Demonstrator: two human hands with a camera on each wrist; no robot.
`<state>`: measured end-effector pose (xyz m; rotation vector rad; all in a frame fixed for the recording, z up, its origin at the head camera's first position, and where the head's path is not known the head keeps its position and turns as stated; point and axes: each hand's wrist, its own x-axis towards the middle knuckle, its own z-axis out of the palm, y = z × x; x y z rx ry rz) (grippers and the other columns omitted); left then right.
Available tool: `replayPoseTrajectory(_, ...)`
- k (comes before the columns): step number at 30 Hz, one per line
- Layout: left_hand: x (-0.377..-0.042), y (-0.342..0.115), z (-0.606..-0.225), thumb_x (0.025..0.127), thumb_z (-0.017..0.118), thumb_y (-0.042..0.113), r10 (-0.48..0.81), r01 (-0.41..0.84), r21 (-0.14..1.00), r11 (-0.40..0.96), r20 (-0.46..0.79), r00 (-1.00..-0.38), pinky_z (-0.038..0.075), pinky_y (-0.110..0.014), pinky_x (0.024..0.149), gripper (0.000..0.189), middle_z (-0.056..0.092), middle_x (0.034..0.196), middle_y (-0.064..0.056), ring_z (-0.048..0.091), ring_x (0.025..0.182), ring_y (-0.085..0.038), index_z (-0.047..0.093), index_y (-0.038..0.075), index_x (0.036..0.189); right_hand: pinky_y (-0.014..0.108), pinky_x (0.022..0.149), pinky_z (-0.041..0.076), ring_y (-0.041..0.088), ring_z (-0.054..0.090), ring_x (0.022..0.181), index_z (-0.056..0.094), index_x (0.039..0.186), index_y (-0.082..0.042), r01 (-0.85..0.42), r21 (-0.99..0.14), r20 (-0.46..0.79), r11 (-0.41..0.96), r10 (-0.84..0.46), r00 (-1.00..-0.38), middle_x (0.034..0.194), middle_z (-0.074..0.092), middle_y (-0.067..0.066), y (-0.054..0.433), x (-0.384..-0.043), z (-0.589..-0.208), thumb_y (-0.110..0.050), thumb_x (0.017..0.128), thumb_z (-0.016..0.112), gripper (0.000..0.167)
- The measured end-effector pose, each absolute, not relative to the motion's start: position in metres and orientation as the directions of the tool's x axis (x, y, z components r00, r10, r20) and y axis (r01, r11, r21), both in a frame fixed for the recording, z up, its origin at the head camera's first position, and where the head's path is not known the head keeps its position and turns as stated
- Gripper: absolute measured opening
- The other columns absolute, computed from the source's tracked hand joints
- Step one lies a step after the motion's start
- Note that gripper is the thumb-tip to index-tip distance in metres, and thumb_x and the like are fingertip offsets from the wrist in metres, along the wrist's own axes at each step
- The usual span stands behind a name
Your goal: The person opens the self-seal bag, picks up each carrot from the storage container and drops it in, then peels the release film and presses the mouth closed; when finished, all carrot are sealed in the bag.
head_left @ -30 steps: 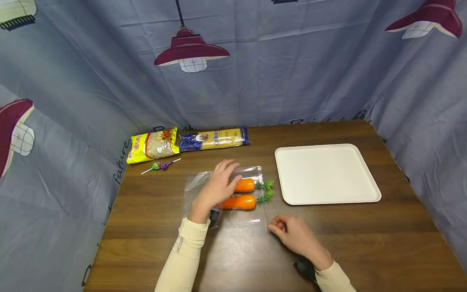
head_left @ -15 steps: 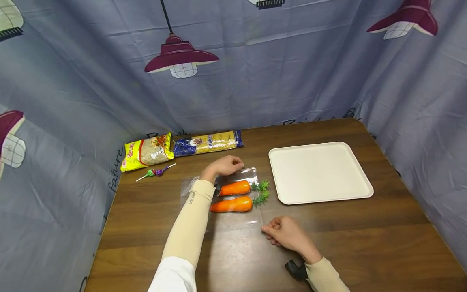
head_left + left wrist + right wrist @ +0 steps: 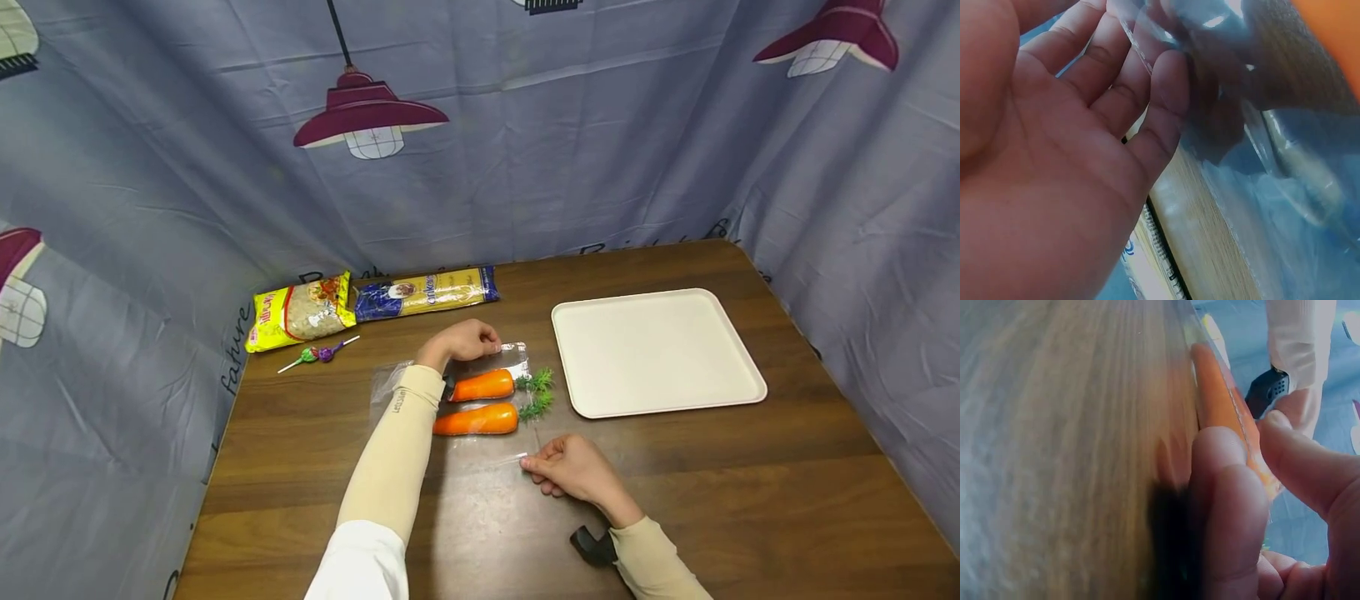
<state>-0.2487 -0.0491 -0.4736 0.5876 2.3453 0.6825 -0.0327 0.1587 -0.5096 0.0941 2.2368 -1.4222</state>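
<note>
Two orange carrots, a far one (image 3: 483,386) and a near one (image 3: 480,419), lie side by side in a clear plastic bag (image 3: 390,387). Their green tops (image 3: 536,406) stick out past the bag's right edge. My left hand (image 3: 463,340) pinches the bag's far edge; in the left wrist view its fingers (image 3: 1169,84) lie against the film, and the thumb tip is out of frame. With thumb and forefinger, my right hand (image 3: 577,471) pinches the near right corner. The right wrist view shows the bag edge running between them, a carrot (image 3: 1216,387) behind.
A white tray (image 3: 660,354) lies right of the bag. Along the back left are a yellow food packet (image 3: 303,310) and a blue-and-gold pasta packet (image 3: 427,292). Two lollipops (image 3: 318,353) lie in front of them. Curtains surround the wooden table (image 3: 300,500).
My left hand has moved from over the carrots to the bag's far edge and pinched it. My right hand has moved left and taken hold of the near corner. The carrots stay put.
</note>
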Motion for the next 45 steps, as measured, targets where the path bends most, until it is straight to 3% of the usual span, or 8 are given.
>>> replayPoseTrajectory(8, -0.251, -0.049, -0.475, 0.104, 0.059, 0.026, 0.56, 0.231, 0.601, 0.766, -0.445, -0.699, 0.045, -0.025, 0.076, 0.021, 0.066, 0.101, -0.003, 0.054, 0.086, -0.014, 0.072, 0.012, 0.115, 0.026, 0.053, 0.058, 0.007, 0.066, 0.055, 0.072, 0.092, 0.003, 0.355, -0.86, -0.453, 0.367, -0.229, -0.861, 0.069, 0.072, 0.001, 0.153, -0.037, -0.517, -0.034, 0.094, 0.074, 0.037)
replayPoseTrajectory(16, -0.253, -0.05, -0.477, 0.104, 0.059, 0.022, 0.582, 0.254, 0.613, 0.748, -0.423, -0.694, 0.041, -0.023, 0.074, 0.019, 0.062, 0.092, 0.0, 0.051, 0.082, -0.012, 0.072, 0.01, 0.11, 0.026, 0.051, 0.057, 0.008, 0.065, 0.053, 0.065, 0.092, 0.003, 0.388, -0.874, -0.448, 0.294, -0.173, -0.877, 0.07, 0.073, 0.003, 0.146, -0.037, -0.514, -0.02, 0.097, 0.069, 0.024)
replayPoseTrajectory(23, -0.254, -0.054, -0.479, 0.104, 0.06, 0.022, 0.576, 0.226, 0.635, 0.739, -0.421, -0.701, 0.04, -0.023, 0.07, 0.017, 0.059, 0.087, 0.0, 0.05, 0.078, -0.013, 0.071, 0.01, 0.108, 0.024, 0.05, 0.057, 0.008, 0.064, 0.053, 0.06, 0.109, 0.011, 0.438, -0.876, -0.468, 0.2, -0.137, -0.873, 0.069, 0.07, 0.0, 0.144, -0.04, -0.516, -0.019, 0.1, 0.064, 0.031)
replayPoseTrajectory(28, -0.254, -0.061, -0.481, 0.104, 0.059, 0.025, 0.576, 0.2, 0.667, 0.718, -0.408, -0.708, 0.042, -0.025, 0.07, 0.018, 0.063, 0.091, 0.0, 0.051, 0.079, -0.014, 0.071, 0.013, 0.109, 0.024, 0.05, 0.057, 0.008, 0.064, 0.053, 0.065, 0.1, 0.008, 0.416, -0.878, -0.445, 0.238, -0.081, -0.892, 0.065, 0.067, 0.0, 0.144, -0.042, -0.512, -0.013, 0.098, 0.06, 0.021)
replayPoseTrajectory(33, -0.25, -0.082, -0.475, 0.104, 0.059, 0.027, 0.557, 0.125, 0.776, 0.618, -0.321, -0.766, 0.048, -0.024, 0.073, 0.022, 0.068, 0.098, -0.002, 0.057, 0.083, -0.013, 0.07, 0.01, 0.112, 0.022, 0.05, 0.052, 0.009, 0.06, 0.052, 0.066, 0.093, -0.001, 0.262, -0.864, -0.297, 0.431, -0.015, -0.955, 0.062, 0.064, -0.001, 0.155, -0.054, -0.485, -0.013, 0.095, 0.06, 0.013)
replayPoseTrajectory(38, -0.234, -0.105, -0.45, 0.104, 0.058, 0.021, 0.506, 0.098, 0.884, 0.456, -0.167, -0.846, 0.051, -0.029, 0.078, 0.022, 0.067, 0.102, -0.014, 0.062, 0.091, -0.025, 0.066, 0.002, 0.113, 0.023, 0.053, 0.037, 0.009, 0.048, 0.055, 0.067, 0.086, -0.012, -0.004, -0.689, -0.026, 0.725, -0.03, -0.999, 0.064, 0.055, -0.005, 0.175, -0.072, -0.442, -0.021, 0.094, 0.066, 0.013)
replayPoseTrajectory(42, -0.212, -0.12, -0.432, 0.105, 0.055, 0.015, 0.431, 0.091, 0.941, 0.327, -0.062, -0.9, 0.057, -0.045, 0.089, 0.022, 0.065, 0.109, -0.028, 0.064, 0.101, -0.044, 0.062, -0.003, 0.114, 0.026, 0.056, 0.032, 0.013, 0.042, 0.061, 0.069, 0.084, -0.014, -0.146, -0.6, 0.136, 0.786, -0.079, -0.987, 0.07, 0.05, 0.0, 0.181, -0.085, -0.413, -0.02, 0.093, 0.071, 0.01)
replayPoseTrajectory(45, -0.191, -0.128, -0.426, 0.105, 0.054, 0.011, 0.346, 0.106, 0.967, 0.23, 0.021, -0.938, 0.058, -0.04, 0.09, 0.021, 0.064, 0.106, -0.026, 0.065, 0.098, -0.041, 0.059, -0.008, 0.114, 0.027, 0.06, 0.037, 0.014, 0.046, 0.069, 0.071, 0.085, -0.013, -0.246, -0.601, 0.258, 0.76, -0.107, -0.96, 0.078, 0.054, 0.003, 0.18, -0.091, -0.398, -0.014, 0.09, 0.074, 0.007)
